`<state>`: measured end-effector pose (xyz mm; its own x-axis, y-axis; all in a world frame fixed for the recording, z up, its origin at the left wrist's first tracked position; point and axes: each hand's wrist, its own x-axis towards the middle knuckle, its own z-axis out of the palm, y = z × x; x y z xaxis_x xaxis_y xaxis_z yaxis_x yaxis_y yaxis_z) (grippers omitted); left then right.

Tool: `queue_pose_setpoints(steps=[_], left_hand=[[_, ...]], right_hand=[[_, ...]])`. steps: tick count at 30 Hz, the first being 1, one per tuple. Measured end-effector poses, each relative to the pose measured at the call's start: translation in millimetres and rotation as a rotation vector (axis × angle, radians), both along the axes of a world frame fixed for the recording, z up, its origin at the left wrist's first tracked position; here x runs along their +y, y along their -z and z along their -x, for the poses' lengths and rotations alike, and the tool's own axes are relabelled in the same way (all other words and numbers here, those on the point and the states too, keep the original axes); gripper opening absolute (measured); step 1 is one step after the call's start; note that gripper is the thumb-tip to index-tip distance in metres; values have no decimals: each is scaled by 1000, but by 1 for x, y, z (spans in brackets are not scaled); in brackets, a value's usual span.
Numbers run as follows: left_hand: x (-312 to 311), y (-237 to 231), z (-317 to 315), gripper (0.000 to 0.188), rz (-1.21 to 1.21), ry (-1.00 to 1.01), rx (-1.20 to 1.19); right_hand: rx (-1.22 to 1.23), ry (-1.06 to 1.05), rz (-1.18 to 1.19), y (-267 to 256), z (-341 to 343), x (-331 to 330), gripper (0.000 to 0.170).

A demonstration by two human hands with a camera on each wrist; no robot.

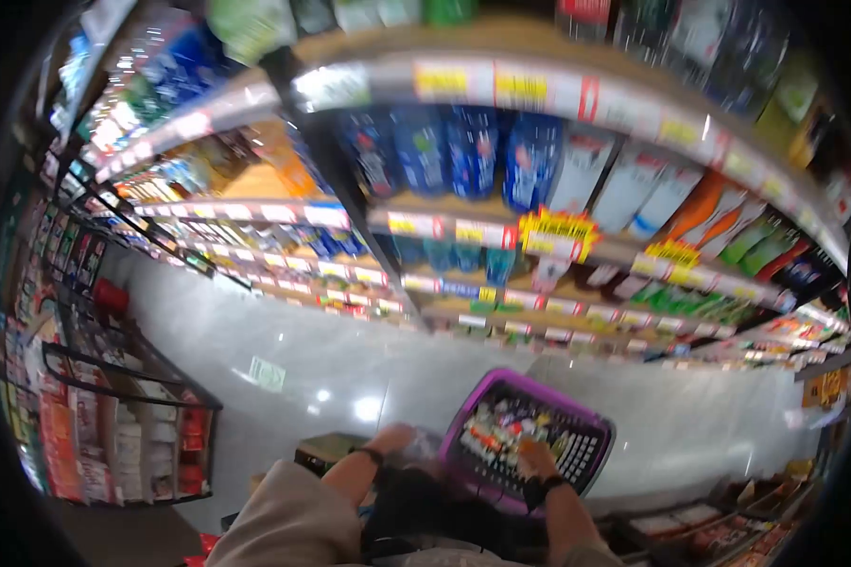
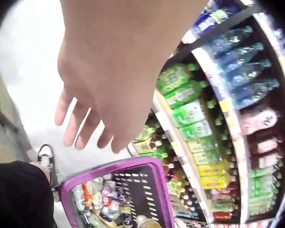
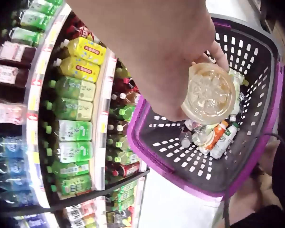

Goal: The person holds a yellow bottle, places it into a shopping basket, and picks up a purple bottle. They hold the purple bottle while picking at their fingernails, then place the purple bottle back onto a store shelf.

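In the right wrist view, my right hand (image 3: 173,61) grips a clear bottle (image 3: 211,95) of pale liquid, its ribbed base facing the camera. This bottle is held over the inside of a dark basket with a purple rim (image 3: 137,124). Below it, several small bottles (image 3: 224,142) lie jumbled on the basket's slotted floor. My left hand (image 2: 102,104) hangs beside the basket with fingers spread apart and nothing in them. From the head view, the left hand (image 1: 392,438) is left of the basket (image 1: 452,444), while the right hand (image 1: 539,460) reaches over it.
Long shelves of bottled drinks (image 1: 529,156) run across the front, with price strips along their edges. A black wire rack (image 1: 128,402) of packaged goods stands at the left. Low boxes (image 1: 719,520) line the right rear. A shoe (image 2: 45,159) rests on the pale floor.
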<state>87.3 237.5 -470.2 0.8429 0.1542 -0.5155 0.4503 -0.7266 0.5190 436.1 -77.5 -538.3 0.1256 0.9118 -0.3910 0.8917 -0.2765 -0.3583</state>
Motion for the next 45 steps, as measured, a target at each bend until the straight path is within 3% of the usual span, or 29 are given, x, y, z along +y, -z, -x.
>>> queue_pose_setpoints(steps=[1,2,3,4,6,9,10,12,13,15,17,19,20,21,23,24,25,26,27,28,29,30,32,34,36,38,40,43,45], left_hand=[[-5,-17,1,37,194,-165,-20],[-8,-58,-7,40,266,-152,-56],[-10,-109,-18,44,341,-137,-89],[-11,-88,-8,48,360,-87,-77],[-23,-128,6,42,448,-290,-64],[-34,-164,34,43,479,-486,19],[-39,-166,47,45,477,-546,56],[-46,-157,71,55,338,-449,4],[-53,-157,79,55,286,-440,-63],[-71,-163,89,51,240,-476,-136],[-66,-103,110,48,227,-355,-260],[-68,-88,124,54,285,-321,-492],[-83,-167,118,66,608,-575,-253],[-78,-205,118,74,640,-594,-248],[-73,-290,111,68,313,-675,-334],[-72,-332,106,65,78,-689,-630],[-80,-372,100,62,-145,-678,-928],[-96,-420,97,59,-153,-684,-1159],[-119,-472,91,56,-74,-740,-1389],[-142,-524,85,52,-11,-765,-1620],[-165,-555,82,50,-101,-712,-1742],[-180,-573,76,48,-218,-701,-1815],[-189,-563,65,44,-69,-621,-1875],[-187,-533,56,44,22,-428,-1528],[-228,-509,23,54,234,-343,-1133],[-274,-481,8,97,132,-39,-768],[-311,-464,3,110,493,-30,-775],[-315,-468,14,87,373,-211,-611],[-300,-459,19,85,333,-147,-507]], right_hand=[[-62,-192,-12,-47,2,0,27],[257,242,-58,-105,3,0,39],[297,309,50,-96,3,-6,41],[329,377,158,-86,3,-12,44],[596,396,-62,-95,15,-48,44],[369,-127,-739,-56,30,-104,40],[639,112,-519,-40,46,-127,39],[1195,853,-236,-12,79,-172,36],[1342,847,-371,0,85,-199,36],[1093,711,-376,-24,97,-227,33],[293,392,-128,-96,90,-232,28],[111,376,-163,-108,75,-256,30],[82,401,-237,-112,64,-267,30],[60,424,-340,-122,47,-272,31],[108,494,-613,-169,24,-261,27],[151,545,-763,-214,23,-246,23],[1024,1004,-860,-296,38,-222,28],[1309,1083,-827,-345,28,-204,38],[1400,1080,-1093,-391,45,-192,41],[1456,922,-1159,-427,49,-189,56],[1499,838,-1227,-478,67,-187,61],[1520,758,-1275,-514,87,-185,66],[1283,684,-1413,-510,98,-173,74],[1361,432,-1149,-520,115,-171,73],[1498,365,-940,-506,136,-163,75],[1386,321,-836,-494,172,-153,70],[1259,323,-857,-493,200,-144,66],[1323,283,-840,-486,211,-139,65],[1438,229,-776,-506,207,-144,65]])
